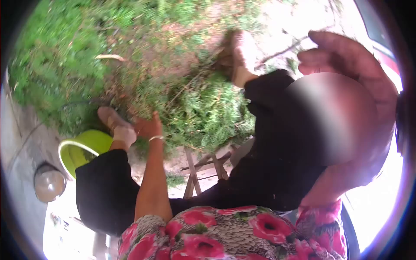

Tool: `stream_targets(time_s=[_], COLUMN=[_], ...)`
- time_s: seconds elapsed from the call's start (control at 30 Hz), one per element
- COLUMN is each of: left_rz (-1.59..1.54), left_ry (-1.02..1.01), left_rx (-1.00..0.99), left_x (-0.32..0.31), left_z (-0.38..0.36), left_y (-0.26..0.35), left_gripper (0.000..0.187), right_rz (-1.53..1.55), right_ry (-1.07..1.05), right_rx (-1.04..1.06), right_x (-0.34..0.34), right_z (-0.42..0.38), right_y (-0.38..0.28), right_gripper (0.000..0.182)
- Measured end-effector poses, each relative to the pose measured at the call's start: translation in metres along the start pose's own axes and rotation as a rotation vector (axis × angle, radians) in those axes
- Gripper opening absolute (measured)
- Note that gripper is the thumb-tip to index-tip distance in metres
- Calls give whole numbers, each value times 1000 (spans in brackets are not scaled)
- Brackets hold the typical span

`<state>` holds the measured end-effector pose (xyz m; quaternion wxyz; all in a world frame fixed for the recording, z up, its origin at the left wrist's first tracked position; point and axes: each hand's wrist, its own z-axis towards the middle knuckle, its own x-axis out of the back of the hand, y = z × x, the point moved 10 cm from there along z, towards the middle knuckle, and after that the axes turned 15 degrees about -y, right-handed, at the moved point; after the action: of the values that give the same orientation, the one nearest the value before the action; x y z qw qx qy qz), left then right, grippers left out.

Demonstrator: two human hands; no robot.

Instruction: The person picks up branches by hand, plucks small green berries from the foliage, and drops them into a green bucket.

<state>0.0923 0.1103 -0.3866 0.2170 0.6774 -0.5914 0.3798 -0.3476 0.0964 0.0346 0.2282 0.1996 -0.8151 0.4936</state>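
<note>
My left hand [148, 126], with a pale bracelet at the wrist, reaches down to the ground beside my left shoe [110, 117]. Its thumb stands apart from the fingers, at the edge of a heap of green feathery cuttings [208, 112]. Raised close to the camera on the right is my right hand [351, 56], its fingers bent and apart. A thin bare twig [284, 53] runs up to its fingertip in this view. A blurred round patch hides part of that hand and forearm.
A lime green tub [82, 141] lies tipped beside my left leg, near a round glassy object [50, 184]. More greenery [56, 65] covers the ground ahead, with a pale curved stick [110, 57] on it. Crossed wooden slats [193, 171] show between my legs.
</note>
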Motion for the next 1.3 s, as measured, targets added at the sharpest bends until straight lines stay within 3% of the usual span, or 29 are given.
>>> stream_targets(time_s=[0.03,0.07,0.1,0.17,0.2,0.27,0.33,0.37,0.43,0.47,0.5,0.53,0.57,0.6,0.63,0.7,0.83,0.9,0.93,1.03,1.1,1.17,1.23,1.3], left_rz=[-120,-378,-549,-1124,-1261,-1484,-1576,-1564,-1078,-1058,-1139,-1108,-1137,-838,-121,65,106,-375,-492,-342,-294,-301,-251,-280], left_ry=[-232,-191,-296,-424,-544,-725,-722,-722,-524,-622,-646,-518,-538,-595,-286,-330,-161,-286,-291,-290,-302,-423,-581,-509], left_rx=[155,162,204,667,650,611,512,503,258,122,116,116,-13,-263,-388,-468,-477,-389,-443,-527,-708,-835,-774,-847], left_x=[-53,-14,-78,-59,-79,-124,-138,-130,-80,-85,-76,-32,-30,-25,-6,5,45,33,28,13,-5,-38,-48,-59], left_z=[31,-11,22,-70,-74,-55,-27,-28,-25,-22,-35,-69,-68,-55,-39,-35,-22,-4,-3,-28,-53,-71,-107,-130], left_y=[-58,-49,-102,-65,-57,-52,-32,-12,29,47,64,93,98,107,107,114,152,162,175,191,197,199,207,205], left_gripper=[101,96,90,72,69,65,62,62,56,54,55,57,61,71,84,94,97,98,94,88,79,73,72,74], right_rz=[-44,-22,232,479,725,920,508,439,396,341,290,244,205,163,118,9,-147,-176,-201,-251,-319,-322,-345,-347], right_ry=[-24,88,209,213,239,369,-151,-145,-100,-63,-29,-3,22,45,68,133,195,203,201,191,244,143,-76,52], right_rx=[37,-12,-93,-187,-128,-377,-651,-578,-574,-569,-557,-532,-497,-458,-423,-372,-406,-412,-406,-361,-305,-385,-510,-436], right_x=[19,32,40,40,24,-51,-134,-153,-151,-150,-146,-144,-145,-147,-150,-147,-150,-142,-143,-155,-161,-160,-164,-163], right_z=[-9,-22,-33,-60,-71,-104,-119,-127,-112,-98,-75,-44,-9,33,69,133,179,177,175,182,188,190,193,191], right_y=[7,20,38,106,152,244,289,278,308,321,336,348,357,362,364,362,365,372,375,375,377,376,374,375], right_gripper=[57,63,60,50,32,30,24,24,24,24,25,25,25,25,25,26,20,19,19,19,17,18,19,18])
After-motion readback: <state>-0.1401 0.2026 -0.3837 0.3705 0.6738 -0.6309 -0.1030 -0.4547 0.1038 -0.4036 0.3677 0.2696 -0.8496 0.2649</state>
